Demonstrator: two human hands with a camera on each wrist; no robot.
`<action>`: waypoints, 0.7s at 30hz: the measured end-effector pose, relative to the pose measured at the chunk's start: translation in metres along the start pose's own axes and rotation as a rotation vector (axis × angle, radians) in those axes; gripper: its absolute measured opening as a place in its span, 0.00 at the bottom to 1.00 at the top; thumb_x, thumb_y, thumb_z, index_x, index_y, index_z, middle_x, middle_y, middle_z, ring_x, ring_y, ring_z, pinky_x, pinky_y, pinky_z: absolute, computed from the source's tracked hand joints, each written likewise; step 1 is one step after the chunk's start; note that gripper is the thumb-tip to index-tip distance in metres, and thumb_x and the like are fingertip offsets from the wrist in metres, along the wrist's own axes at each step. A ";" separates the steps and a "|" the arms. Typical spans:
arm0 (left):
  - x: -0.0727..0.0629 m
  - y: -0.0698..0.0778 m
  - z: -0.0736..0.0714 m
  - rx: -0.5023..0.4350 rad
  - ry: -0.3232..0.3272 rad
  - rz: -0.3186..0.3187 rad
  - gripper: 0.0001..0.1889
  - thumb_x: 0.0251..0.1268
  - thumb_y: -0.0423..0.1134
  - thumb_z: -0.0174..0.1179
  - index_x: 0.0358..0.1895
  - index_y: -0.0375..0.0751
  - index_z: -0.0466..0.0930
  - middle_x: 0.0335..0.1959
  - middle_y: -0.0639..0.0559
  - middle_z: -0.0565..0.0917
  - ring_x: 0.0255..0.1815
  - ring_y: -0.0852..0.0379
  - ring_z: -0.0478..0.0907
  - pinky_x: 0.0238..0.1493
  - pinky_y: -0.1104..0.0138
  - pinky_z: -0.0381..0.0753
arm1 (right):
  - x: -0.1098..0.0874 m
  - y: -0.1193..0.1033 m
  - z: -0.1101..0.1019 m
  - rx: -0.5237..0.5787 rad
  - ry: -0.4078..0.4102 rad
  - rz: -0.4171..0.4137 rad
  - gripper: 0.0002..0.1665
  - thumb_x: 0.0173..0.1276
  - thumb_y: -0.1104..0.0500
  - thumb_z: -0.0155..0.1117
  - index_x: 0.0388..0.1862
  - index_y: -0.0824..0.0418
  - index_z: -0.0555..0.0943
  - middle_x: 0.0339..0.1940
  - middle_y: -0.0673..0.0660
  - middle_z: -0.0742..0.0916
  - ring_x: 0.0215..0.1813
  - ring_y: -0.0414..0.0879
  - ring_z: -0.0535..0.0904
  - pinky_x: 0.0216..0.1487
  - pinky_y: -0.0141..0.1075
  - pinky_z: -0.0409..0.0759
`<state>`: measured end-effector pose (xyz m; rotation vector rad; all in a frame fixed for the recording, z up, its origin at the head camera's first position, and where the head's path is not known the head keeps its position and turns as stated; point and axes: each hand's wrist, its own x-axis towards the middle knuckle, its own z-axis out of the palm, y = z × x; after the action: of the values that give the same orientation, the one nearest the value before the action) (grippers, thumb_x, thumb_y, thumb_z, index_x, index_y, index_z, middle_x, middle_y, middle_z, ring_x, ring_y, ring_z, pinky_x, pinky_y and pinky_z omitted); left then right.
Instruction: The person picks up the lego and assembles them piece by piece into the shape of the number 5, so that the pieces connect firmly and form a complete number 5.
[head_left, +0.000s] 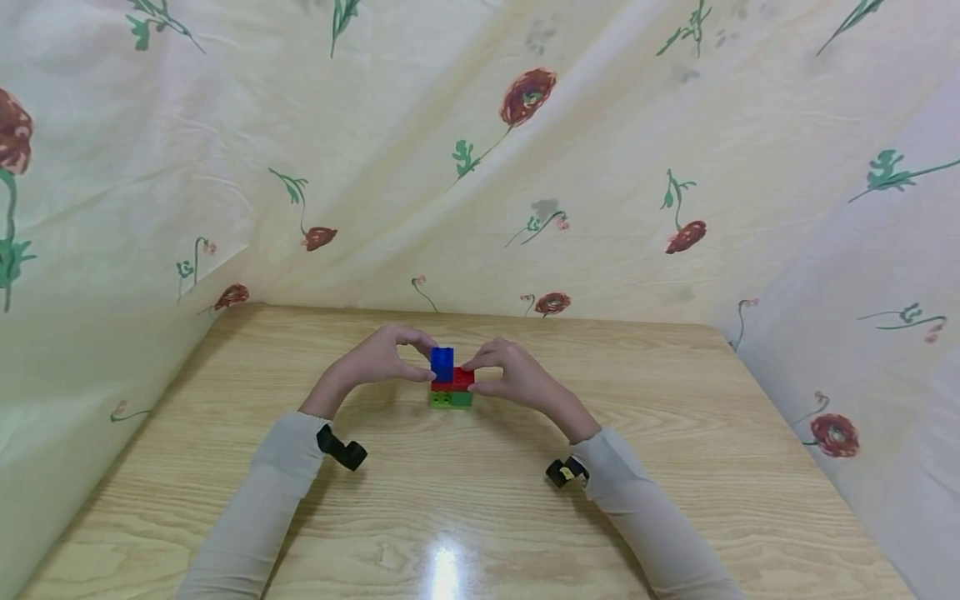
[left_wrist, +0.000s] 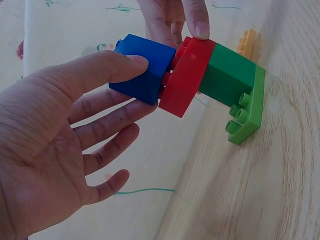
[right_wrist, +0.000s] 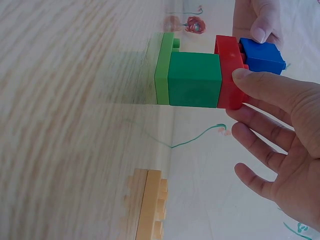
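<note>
My left hand (head_left: 378, 357) pinches a blue toy building brick (head_left: 442, 364) between thumb and fingers. The blue brick is above the left end of a red brick (head_left: 464, 379). In the left wrist view, red studs show in a narrow gap between them, and the blue brick (left_wrist: 152, 80) looks slightly tilted. My right hand (head_left: 517, 377) grips the right end of the red brick, thumb in front. Under that end stands a dark green brick (right_wrist: 195, 80), on a thin light green brick (left_wrist: 252, 112) whose studs are bare at the left. The light green brick rests on the table.
A flat orange-yellow brick (right_wrist: 149, 205) lies on the wooden table (head_left: 450, 483), to the right of the stack. Behind the table hangs a pale cloth with red flowers (head_left: 375, 208). A black wrist camera (head_left: 343, 450) sits on the left sleeve, another (head_left: 566, 472) on the right.
</note>
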<state>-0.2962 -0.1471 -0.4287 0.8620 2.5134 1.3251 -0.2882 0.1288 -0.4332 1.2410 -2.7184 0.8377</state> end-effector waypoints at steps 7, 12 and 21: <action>0.001 -0.002 0.000 0.002 0.004 -0.019 0.18 0.58 0.42 0.76 0.52 0.46 0.87 0.46 0.52 0.89 0.60 0.47 0.80 0.71 0.36 0.64 | 0.000 0.001 0.000 -0.001 -0.001 -0.004 0.17 0.64 0.59 0.76 0.51 0.60 0.89 0.46 0.55 0.90 0.51 0.50 0.80 0.55 0.46 0.80; 0.001 -0.002 0.000 0.008 0.005 -0.018 0.18 0.58 0.42 0.76 0.52 0.46 0.88 0.46 0.51 0.89 0.61 0.46 0.79 0.70 0.37 0.66 | 0.000 0.001 0.000 0.003 -0.002 -0.005 0.17 0.64 0.60 0.76 0.51 0.60 0.89 0.47 0.55 0.91 0.51 0.50 0.81 0.55 0.46 0.80; 0.000 -0.001 0.000 0.009 0.003 0.003 0.19 0.58 0.42 0.76 0.53 0.44 0.89 0.47 0.48 0.89 0.61 0.44 0.77 0.68 0.37 0.67 | 0.001 0.001 0.000 -0.004 -0.001 -0.014 0.17 0.64 0.59 0.76 0.51 0.60 0.89 0.47 0.55 0.91 0.51 0.49 0.81 0.55 0.46 0.80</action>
<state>-0.2965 -0.1474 -0.4298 0.8670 2.5230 1.3181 -0.2895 0.1285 -0.4335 1.2583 -2.7077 0.8305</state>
